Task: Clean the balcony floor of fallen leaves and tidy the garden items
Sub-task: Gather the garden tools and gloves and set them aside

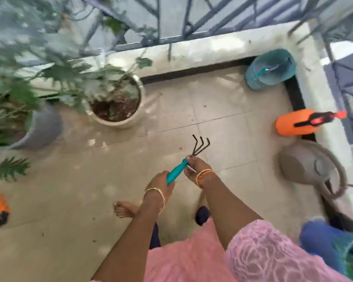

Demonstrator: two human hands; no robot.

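Hands meet over the tiled floor (222, 102): left hand (161, 183) grips the teal handle's butt, right hand (196, 167) pinches its neck. Hand rake (189, 158) slants away rightward, tines up. Beyond stand a white planter (140, 98) and a teal bucket (270, 69).

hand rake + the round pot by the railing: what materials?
Hand rake: dark thin bent prongs look like painted metal; smooth teal handle, likely plastic. Both hands hold it. White pot: pale rim with a slight sheen, ceramic or plastic; blur leaves it open.
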